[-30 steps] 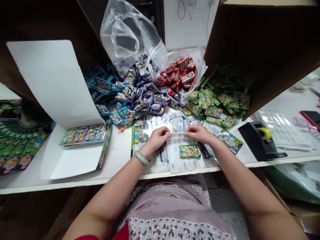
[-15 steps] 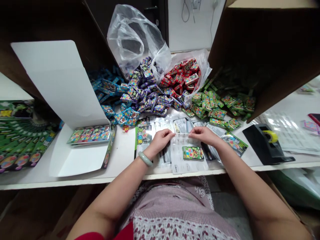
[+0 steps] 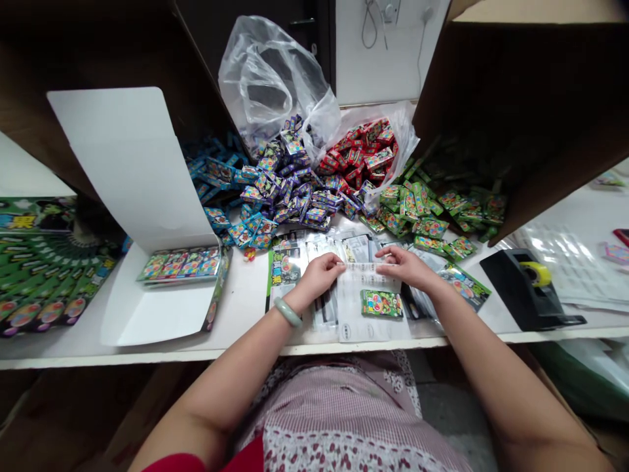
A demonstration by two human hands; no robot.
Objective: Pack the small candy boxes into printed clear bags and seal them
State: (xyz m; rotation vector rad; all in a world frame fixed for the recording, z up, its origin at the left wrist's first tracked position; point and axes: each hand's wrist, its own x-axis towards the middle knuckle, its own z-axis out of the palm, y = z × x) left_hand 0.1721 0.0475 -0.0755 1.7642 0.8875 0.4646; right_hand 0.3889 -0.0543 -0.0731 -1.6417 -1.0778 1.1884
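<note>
My left hand (image 3: 320, 275) and my right hand (image 3: 407, 265) each pinch the top edge of a clear plastic pouch (image 3: 369, 322) lying flat near the table's front edge. Inside the pouch sits one small green candy box (image 3: 382, 303). A pale green bangle (image 3: 287, 312) circles my left wrist. More clear pouches (image 3: 324, 248) lie spread under and beside the one I hold.
Behind the pouches lie heaps of small boxes: blue (image 3: 216, 177), purple (image 3: 285, 190), red (image 3: 361, 154) in a plastic bag, green (image 3: 432, 213). An open white display box (image 3: 142, 216) stands left, green printed cartons (image 3: 39, 269) far left, a black tape dispenser (image 3: 528, 292) right.
Both hands have kept their pinch on the pouch's top edge. The view has drifted, shifting everything slightly rightward and lower in the picture.
</note>
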